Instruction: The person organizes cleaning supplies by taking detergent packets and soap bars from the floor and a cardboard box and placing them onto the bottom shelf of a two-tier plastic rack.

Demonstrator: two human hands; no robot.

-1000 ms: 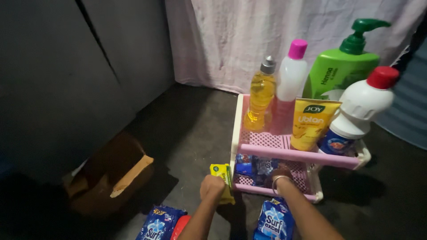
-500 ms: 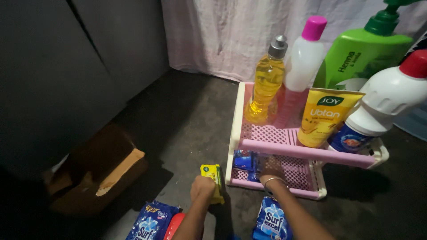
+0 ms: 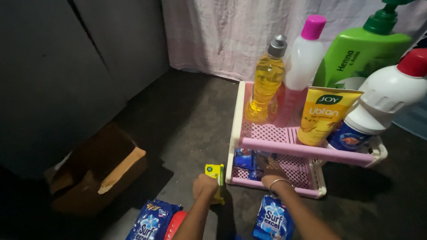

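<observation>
The left hand (image 3: 204,186) is closed around a small yellow-and-green box (image 3: 215,174), the fingers curled on its side, just outside the front left corner of the pink rack (image 3: 307,151). The lower part of the box is hidden behind the hand. The right hand (image 3: 269,169) reaches into the lower shelf of the rack, near its front edge, and touches dark blue packets (image 3: 247,159) that lie there. Whether its fingers pinch a packet or only rest on it, I cannot tell; the spot is dark and partly covered by the front rail. A thin bangle (image 3: 279,183) sits on this wrist.

On the upper shelf stand a yellow liquid bottle (image 3: 265,82) with a grey cap at the back left corner, next a white bottle (image 3: 302,62) with a pink cap, then a big green pump bottle (image 3: 362,55), cut off at the top. At the front right a yellow tube (image 3: 325,114) stands upright and a white bottle with red cap (image 3: 380,104) leans, cut off at the right.

On the floor before the rack lie a blue sachet (image 3: 273,220) and another blue sachet (image 3: 149,222), both cut off at the bottom. A torn cardboard box (image 3: 100,166) is at the left. The floor (image 3: 191,115) is dark grey concrete; a pale curtain (image 3: 222,35) hangs behind, grey panels (image 3: 66,66) at the left.
</observation>
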